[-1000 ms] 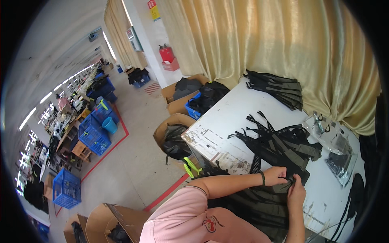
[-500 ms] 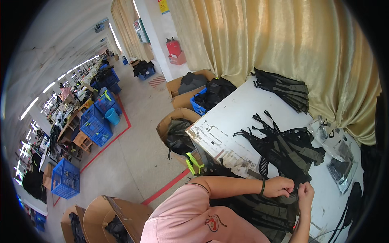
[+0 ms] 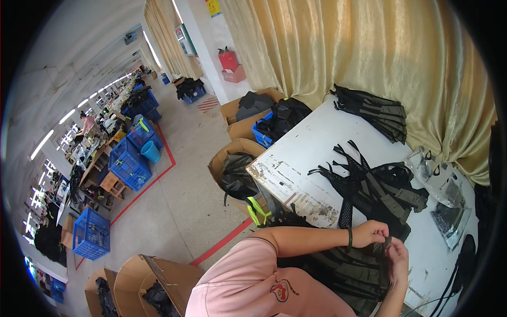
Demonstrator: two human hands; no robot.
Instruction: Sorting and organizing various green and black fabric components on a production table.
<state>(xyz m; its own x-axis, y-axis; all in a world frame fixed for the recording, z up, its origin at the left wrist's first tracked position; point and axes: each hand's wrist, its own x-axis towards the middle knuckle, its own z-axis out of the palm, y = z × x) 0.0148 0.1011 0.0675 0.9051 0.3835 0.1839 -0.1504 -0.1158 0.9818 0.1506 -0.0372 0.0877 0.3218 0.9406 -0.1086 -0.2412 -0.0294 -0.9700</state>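
Note:
My left hand (image 3: 369,234), with a dark band at its wrist, reaches across the near part of the white table (image 3: 274,168). Its fingers are closed on the edge of a dark grey-green and black fabric piece (image 3: 374,260). Close beside it, my right hand (image 3: 397,258) pinches the same piece, fingers bent. More of these strips spread below both hands, partly behind my left forearm. Just beyond the hands lies a loose heap of black mesh and grey-green pieces with straps (image 3: 369,185).
A fanned stack of similar pieces (image 3: 372,112) lies at the table's far edge, by the gold curtain (image 3: 359,47). Clear plastic bags (image 3: 449,214) lie at the right. Cardboard boxes (image 3: 216,158) and a blue crate (image 3: 262,136) of dark fabric stand left of the table.
My fingers have shifted on the fabric piece; its edge now shows raised between my hands. My right hand has turned and dropped slightly. The whole view has shifted a little.

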